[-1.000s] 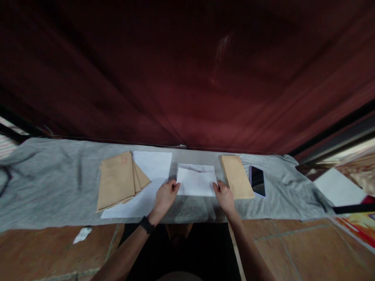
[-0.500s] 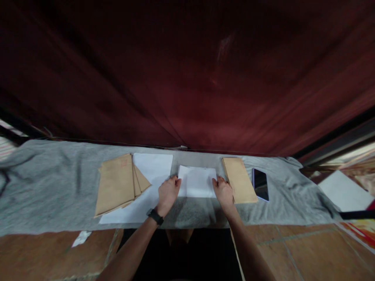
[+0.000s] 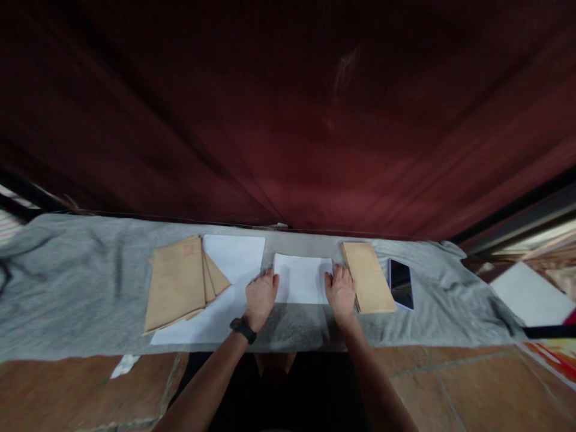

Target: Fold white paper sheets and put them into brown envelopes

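A small piece of white paper (image 3: 300, 280), perhaps folded or stacked, lies flat on the grey cloth in front of me. At its left edge my left hand (image 3: 261, 294), with a dark watch (image 3: 243, 330) on the wrist, is closed on the paper with the thumb on top. My right hand (image 3: 341, 293) grips the opposite edge, fingers bent. Under my left hand's side lie larger white sheets (image 3: 236, 255), partly covered by brown envelopes (image 3: 175, 282). Beside my right hand is another stack of brown envelopes (image 3: 369, 279).
A phone (image 3: 401, 284) lies right of the right-hand envelopes. Grey cloth (image 3: 432, 300) covers the narrow surface, and a dark red panel (image 3: 288, 132) rises behind it. Below is a tiled floor (image 3: 414, 384) with a white scrap (image 3: 125, 365).
My right hand has shifted slightly left, its fingers now closer to the paper's edge. My left hand has moved slightly right. The paper stays nearly in place.
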The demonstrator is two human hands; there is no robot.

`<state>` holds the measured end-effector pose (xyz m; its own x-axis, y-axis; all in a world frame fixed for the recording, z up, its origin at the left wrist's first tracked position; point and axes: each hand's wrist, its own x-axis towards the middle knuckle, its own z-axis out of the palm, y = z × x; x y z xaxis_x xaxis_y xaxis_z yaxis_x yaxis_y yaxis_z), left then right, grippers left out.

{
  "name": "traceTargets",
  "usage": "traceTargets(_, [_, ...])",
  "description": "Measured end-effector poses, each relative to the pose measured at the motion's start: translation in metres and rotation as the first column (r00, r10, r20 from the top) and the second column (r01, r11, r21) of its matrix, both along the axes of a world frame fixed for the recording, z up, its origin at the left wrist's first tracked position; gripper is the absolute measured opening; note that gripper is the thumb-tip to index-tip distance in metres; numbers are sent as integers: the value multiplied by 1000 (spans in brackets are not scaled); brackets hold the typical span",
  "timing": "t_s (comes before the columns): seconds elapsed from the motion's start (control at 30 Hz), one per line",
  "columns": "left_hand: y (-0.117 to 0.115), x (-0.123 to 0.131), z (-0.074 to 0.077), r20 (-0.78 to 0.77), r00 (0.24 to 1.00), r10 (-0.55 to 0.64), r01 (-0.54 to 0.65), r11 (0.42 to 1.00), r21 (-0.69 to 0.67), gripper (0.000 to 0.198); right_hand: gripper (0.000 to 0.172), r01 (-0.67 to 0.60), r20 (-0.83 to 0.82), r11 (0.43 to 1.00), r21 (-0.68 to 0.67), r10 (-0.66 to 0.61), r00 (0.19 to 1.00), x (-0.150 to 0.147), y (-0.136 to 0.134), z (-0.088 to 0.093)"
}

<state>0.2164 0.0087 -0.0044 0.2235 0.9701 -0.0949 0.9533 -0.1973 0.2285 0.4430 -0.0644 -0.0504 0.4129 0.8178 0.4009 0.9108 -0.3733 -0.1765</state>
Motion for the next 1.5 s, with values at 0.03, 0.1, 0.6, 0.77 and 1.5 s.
traceTargets(0.03, [0, 0, 0, 4, 1000, -2, 2, 1000, -1, 36, 42, -5, -7, 999, 40, 6, 1000, -2, 0, 1])
traceTargets(0.1, [0, 0, -1, 5, 1000, -3, 3, 1000, -6, 36, 47, -56, -36, 993, 107, 60, 998, -9, 1, 2])
traceTargets(0.6, [1, 0, -5, -36, 999, 13, -9, 993, 116, 33, 53, -346, -16, 931, -120, 347, 938, -65, 1, -10])
traceTargets(0.77, [-12, 29, -2, 76, 973, -216, 179, 926, 332, 35, 54, -344, -12, 924, -166, 347, 938, -65, 1, -10])
traceTargets(1.5, [-14, 38, -53, 27, 968, -250, 228, 918, 324, 61, 53, -233, -66, 962, -141, 225, 972, -59, 2, -14])
